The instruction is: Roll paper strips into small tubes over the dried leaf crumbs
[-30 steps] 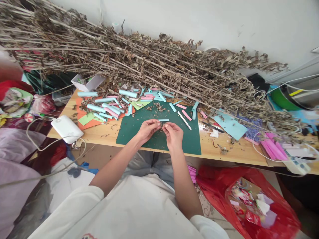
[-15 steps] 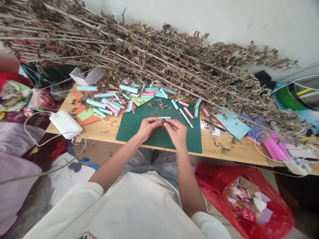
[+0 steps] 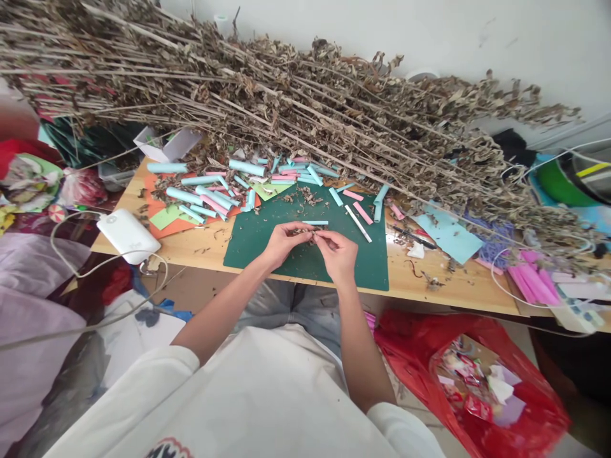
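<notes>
rough leaves (image 3: 309, 196), smooth matt mat (image 3: 251, 236)

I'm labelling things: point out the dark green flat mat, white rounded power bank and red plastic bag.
Dark green flat mat (image 3: 368, 264), head view: bare right part.
White rounded power bank (image 3: 128, 236), head view: top face.
Red plastic bag (image 3: 405, 343), head view: left side.

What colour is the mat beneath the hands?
The mat is dark green, clearest in the head view.

Left hand (image 3: 282, 245) and right hand (image 3: 340, 256) meet over a green mat (image 3: 370, 267), fingers (image 3: 300, 240) pinched on leaf bits (image 3: 312, 234).
</notes>
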Tool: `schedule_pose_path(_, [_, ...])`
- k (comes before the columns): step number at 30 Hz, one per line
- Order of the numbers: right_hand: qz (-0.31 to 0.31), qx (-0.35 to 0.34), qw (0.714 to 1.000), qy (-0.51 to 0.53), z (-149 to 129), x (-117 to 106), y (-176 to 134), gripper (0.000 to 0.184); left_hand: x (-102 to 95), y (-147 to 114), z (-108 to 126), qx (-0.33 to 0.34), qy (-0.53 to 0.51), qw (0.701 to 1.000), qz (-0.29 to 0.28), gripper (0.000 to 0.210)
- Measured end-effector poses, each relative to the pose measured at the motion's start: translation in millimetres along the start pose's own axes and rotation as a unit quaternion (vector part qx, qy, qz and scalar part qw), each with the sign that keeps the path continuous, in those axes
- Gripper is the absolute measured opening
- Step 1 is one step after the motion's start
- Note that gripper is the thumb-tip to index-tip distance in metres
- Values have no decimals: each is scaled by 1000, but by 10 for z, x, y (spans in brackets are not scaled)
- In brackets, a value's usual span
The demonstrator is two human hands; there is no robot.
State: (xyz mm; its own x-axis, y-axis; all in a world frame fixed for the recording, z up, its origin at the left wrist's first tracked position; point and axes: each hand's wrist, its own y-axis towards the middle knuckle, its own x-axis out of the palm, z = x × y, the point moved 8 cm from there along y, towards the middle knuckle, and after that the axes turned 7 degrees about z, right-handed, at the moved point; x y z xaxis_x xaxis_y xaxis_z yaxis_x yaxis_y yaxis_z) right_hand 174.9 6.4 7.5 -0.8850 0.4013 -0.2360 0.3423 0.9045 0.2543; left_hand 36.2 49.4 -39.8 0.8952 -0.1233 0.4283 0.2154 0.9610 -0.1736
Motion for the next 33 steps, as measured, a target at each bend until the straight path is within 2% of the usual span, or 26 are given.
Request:
schedule_pose_path(4, [-8, 78, 993, 88, 162, 33, 6, 16, 27, -58, 95, 42, 25, 999, -11, 32])
schedule_pose_path(8, [-21, 141, 982, 126, 258, 52, 16, 17, 7, -54, 104, 28, 87, 996, -3, 33])
schedule_pose_path(11, [-32, 148, 981, 118, 230, 84, 22, 14, 8, -45, 136, 39, 144, 989, -2, 29])
schedule_pose_path(14, [6, 137, 982, 127, 173, 100, 25, 11, 49, -52, 209, 77, 175, 981, 5, 22])
schedule_pose_path(16, [51, 160, 970, 173, 196, 114, 7, 11, 90, -53, 223, 80, 148, 986, 6, 23])
schedule_pose_path(19, [87, 239, 933, 257, 322, 195, -54, 16, 133, -36, 173, 43, 67, 997, 8, 28])
schedule_pose_path(22, [89, 286, 907, 297, 406, 260, -103, 22, 141, -15, 103, 0, 7, 1000, 13, 33])
schedule_pose_path(27, [90, 311, 886, 330, 480, 257, -120, 24, 123, -11, 46, -45, -35, 998, 11, 36])
schedule_pose_path(30, [106, 291, 897, 314, 529, 180, -72, 24, 97, -24, 26, -68, -64, 995, 17, 36])
schedule_pose_path(33, [122, 228, 943, 209, 529, 44, -1, 24, 66, -27, -8, -85, -68, 994, 32, 37])
